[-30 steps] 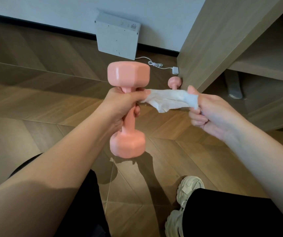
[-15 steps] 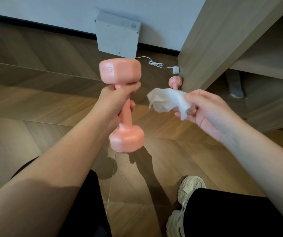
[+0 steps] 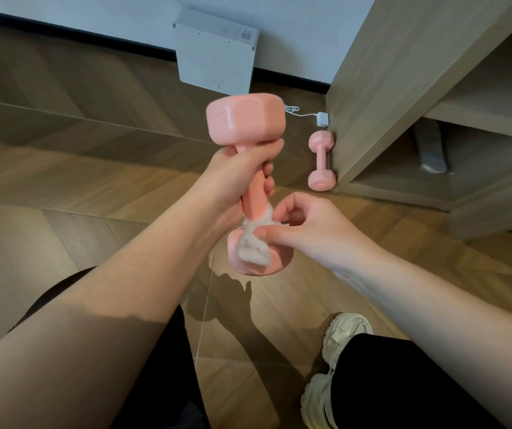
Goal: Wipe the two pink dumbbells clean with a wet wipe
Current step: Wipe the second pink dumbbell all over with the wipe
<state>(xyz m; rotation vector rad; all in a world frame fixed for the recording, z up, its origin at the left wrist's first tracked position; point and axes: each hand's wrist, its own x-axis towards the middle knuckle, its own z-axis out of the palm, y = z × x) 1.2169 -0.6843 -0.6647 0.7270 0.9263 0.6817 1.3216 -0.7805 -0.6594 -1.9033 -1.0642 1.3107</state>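
Floor [image 3: 62, 168]: wood planks fill most of your view, with your black-clad legs at the bottom.
Shelf unit [image 3: 388, 88]: wooden, on your right, standing on the floor by the wall.
White box [image 3: 216, 54]: stands against the wall, beyond the raised dumbbell.
Held dumbbell [image 3: 245, 122]: pink, raised above the floor, near upright with a slight tilt, 1 head up and 1 down.
Left grip [image 3: 236, 178]: your fingers are curled tight round the handle, just under the top head.
Right grip [image 3: 310, 230]: thumb and fingers pinch the wipe and press it to the dumbbell.
Floor dumbbell [image 3: 321, 161]: pink, lying on the floor against the shelf unit's side panel, well apart from your hands.
Shoe [image 3: 341, 339]: pale, on the floor at lower right.
Wipe [image 3: 253, 246]: white, crumpled, on the lower head where the handle meets it.
Charger [image 3: 323, 119]: small white plug with a cord, on the floor just beyond the floor dumbbell.
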